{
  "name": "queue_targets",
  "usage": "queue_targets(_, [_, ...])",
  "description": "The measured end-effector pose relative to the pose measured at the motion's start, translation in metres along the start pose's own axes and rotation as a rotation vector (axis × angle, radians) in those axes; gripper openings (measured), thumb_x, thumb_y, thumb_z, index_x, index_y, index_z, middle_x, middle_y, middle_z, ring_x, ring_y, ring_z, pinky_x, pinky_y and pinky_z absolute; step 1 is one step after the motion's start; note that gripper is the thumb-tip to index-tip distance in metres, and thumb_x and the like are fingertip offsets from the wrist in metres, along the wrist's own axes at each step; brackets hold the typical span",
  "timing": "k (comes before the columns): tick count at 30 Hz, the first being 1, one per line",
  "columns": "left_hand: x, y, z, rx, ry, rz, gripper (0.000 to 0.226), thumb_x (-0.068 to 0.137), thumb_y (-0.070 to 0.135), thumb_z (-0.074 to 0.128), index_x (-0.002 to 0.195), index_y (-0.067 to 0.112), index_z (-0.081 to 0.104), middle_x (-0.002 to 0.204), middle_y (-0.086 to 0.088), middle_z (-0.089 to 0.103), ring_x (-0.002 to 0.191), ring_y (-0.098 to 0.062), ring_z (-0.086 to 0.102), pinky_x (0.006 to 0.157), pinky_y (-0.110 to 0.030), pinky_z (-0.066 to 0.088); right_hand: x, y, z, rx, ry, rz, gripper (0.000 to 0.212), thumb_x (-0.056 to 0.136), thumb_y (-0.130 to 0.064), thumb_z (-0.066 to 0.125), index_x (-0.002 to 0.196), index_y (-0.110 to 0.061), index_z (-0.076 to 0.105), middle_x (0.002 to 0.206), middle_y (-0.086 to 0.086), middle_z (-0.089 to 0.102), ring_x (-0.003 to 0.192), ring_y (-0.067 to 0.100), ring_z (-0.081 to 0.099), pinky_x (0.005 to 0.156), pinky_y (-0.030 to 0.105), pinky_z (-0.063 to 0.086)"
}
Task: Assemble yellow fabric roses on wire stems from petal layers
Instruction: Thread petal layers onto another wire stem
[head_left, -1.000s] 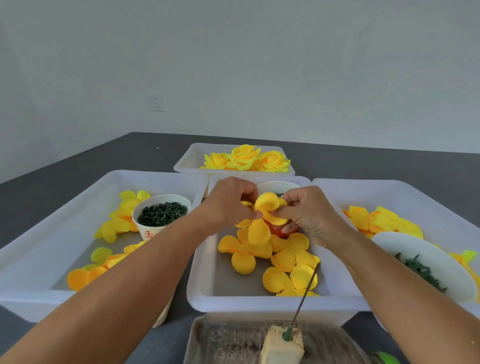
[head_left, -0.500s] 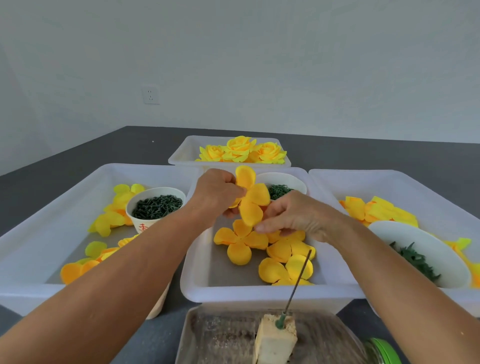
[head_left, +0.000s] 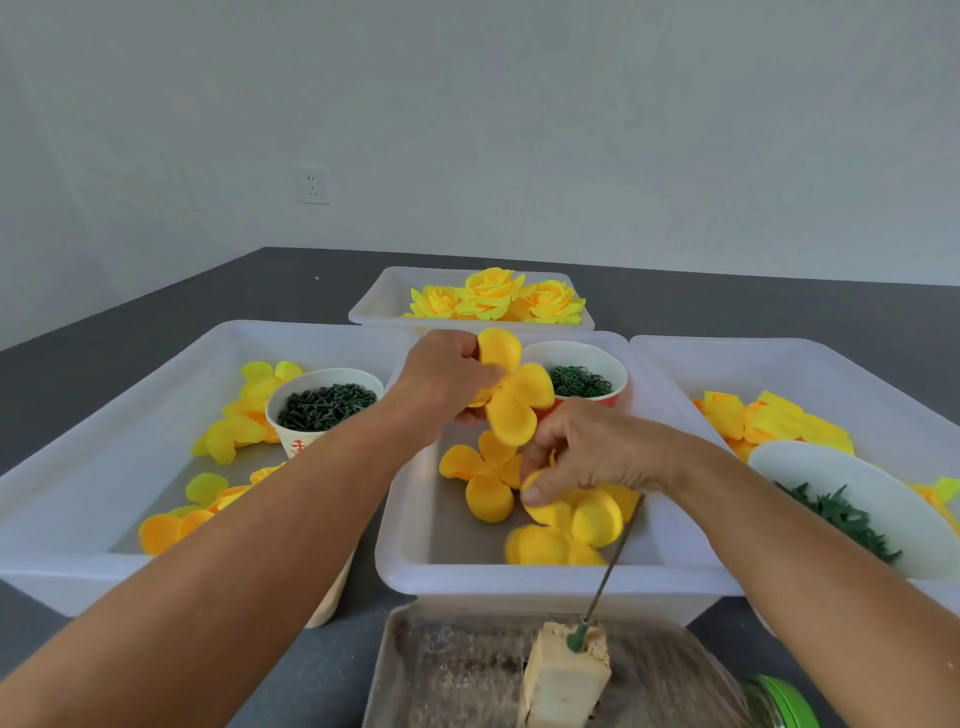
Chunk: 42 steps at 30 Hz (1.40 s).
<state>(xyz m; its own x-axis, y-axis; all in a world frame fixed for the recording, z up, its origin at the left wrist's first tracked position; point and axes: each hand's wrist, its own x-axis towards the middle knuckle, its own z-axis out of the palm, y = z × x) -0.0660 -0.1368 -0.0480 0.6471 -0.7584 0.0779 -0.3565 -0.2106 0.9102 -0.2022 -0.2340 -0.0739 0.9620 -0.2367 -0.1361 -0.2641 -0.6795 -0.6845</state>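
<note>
My left hand (head_left: 447, 382) pinches a yellow petal layer (head_left: 511, 395) and holds it up above the middle white tray (head_left: 415, 566). My right hand (head_left: 587, 452) reaches down into that tray, its fingertips pinching one of the loose yellow petal layers (head_left: 571, 514) lying there. Another petal layer (head_left: 483, 475) lies flat just to the left. A wire stem (head_left: 605, 571) stands tilted in a foam block (head_left: 566, 675) at the near edge. Finished yellow roses (head_left: 493, 301) fill the far tray.
The left tray (head_left: 104, 561) holds petals and a paper cup of dark green pieces (head_left: 324, 405). A cup of green rings (head_left: 579, 382) sits behind my hands. The right tray (head_left: 675, 353) holds petals (head_left: 769, 423) and a white bowl of green leaves (head_left: 841, 514). A metal tray (head_left: 447, 670) is nearest.
My left hand has lifted the petal layer slightly up. My right hand has let go of it and dropped to the loose petal layers in the tray.
</note>
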Motion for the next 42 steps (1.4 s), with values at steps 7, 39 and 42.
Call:
queue_targets(7, [0.001, 0.005, -0.008, -0.206, 0.147, -0.024, 0.017, 0.09, 0.017, 0.061, 0.073, 0.017, 0.061, 0.072, -0.002, 0.056, 0.059, -0.015, 0.052, 0.041, -0.02, 0.046, -0.003, -0.001, -0.009, 0.209, 0.052, 0.142, 0.012, 0.074, -0.016, 0.079, 0.084, -0.017, 0.072, 0.062, -0.007, 0.067, 0.051, 0.002, 0.056, 0.045, 0.014, 0.039])
queue_targets(39, [-0.005, -0.008, 0.009, 0.011, -0.015, 0.204, 0.021, 0.063, 0.013, 0.084, 0.077, 0.009, 0.07, 0.074, -0.005, 0.064, 0.07, -0.012, 0.056, 0.066, -0.03, 0.047, -0.002, -0.006, -0.007, -0.079, 0.852, -0.212, 0.018, 0.083, -0.016, 0.07, 0.074, -0.001, 0.072, 0.066, 0.007, 0.065, 0.06, 0.014, 0.054, 0.059, 0.023, 0.042])
queue_targets(42, [-0.007, -0.005, 0.014, 0.137, 0.108, 0.4, 0.028, 0.066, 0.012, 0.08, 0.053, 0.018, 0.056, 0.049, 0.01, 0.047, 0.049, -0.002, 0.043, 0.048, -0.012, 0.031, 0.0, -0.008, -0.005, -0.131, 0.936, -0.265, 0.021, 0.084, -0.016, 0.069, 0.071, 0.0, 0.069, 0.057, -0.003, 0.056, 0.055, 0.005, 0.047, 0.057, 0.02, 0.037])
